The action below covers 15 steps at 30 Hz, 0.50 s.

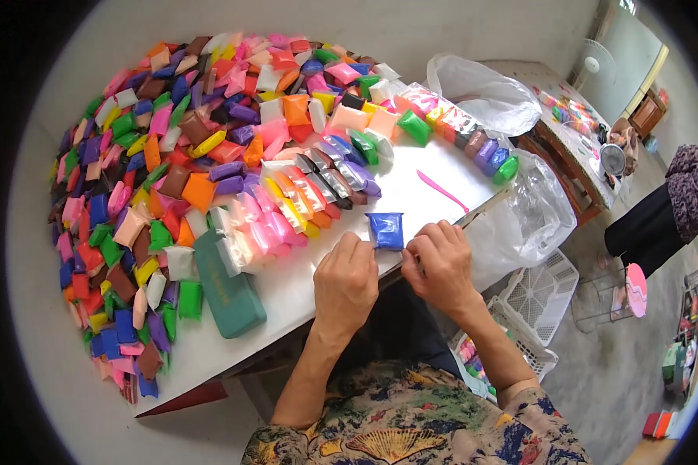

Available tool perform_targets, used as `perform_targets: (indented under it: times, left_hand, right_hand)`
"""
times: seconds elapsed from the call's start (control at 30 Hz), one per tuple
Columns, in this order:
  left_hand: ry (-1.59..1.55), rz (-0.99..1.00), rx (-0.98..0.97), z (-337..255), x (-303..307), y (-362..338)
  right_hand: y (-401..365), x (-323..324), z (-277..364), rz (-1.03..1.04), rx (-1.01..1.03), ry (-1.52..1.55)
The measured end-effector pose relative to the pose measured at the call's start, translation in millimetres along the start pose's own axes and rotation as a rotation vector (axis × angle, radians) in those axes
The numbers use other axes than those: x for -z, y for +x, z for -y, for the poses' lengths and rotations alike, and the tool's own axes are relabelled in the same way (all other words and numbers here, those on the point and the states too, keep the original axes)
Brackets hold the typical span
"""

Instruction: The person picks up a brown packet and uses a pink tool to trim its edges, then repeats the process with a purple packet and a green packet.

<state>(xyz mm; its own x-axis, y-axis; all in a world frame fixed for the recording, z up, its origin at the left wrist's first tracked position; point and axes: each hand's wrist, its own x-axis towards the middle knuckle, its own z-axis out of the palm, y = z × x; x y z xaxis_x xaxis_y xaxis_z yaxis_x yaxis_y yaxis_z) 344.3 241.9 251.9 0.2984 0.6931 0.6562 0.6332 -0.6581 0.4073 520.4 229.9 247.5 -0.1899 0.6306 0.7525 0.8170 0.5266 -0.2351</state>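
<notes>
A small blue packet (386,230), shiny and squarish, is between my two hands at the front edge of the white table (287,325). My left hand (347,280) has its fingers closed at the packet's lower left corner. On the other side, my right hand (442,265) pinches near its lower right corner. Just beyond lies a pink plastic modelling tool (442,191). Left of my hands, neat rows of wrapped packets in pink, yellow (284,213), orange, black and purple overlap one another. A dark green box (229,287) stands beside them.
A large heap of colourful packets (163,155) covers the table's left and back. Clear plastic bags (512,209) hang at the right edge, near a row of packets (461,128). White crates (541,298) sit on the floor. Another person (663,201) stands at far right near a pink-topped stool (636,290).
</notes>
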Motion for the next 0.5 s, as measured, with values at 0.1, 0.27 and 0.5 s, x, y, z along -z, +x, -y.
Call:
perform_targets:
  times: [0.1, 0.27, 0.5]
  left_hand:
    - [-0.027, -0.024, 0.009, -2, -1, -4]
    - [-0.049, -0.073, -0.019, -8, -5, -5]
    - [0.04, -0.067, -0.164, -8, -2, 1]
  right_hand:
    - [1, 10, 8, 0.039, -0.333, 0.253]
    - [4, 6, 7, 0.053, -0.666, 0.542]
    - [21, 13, -9, 0.266, -0.908, 1.038]
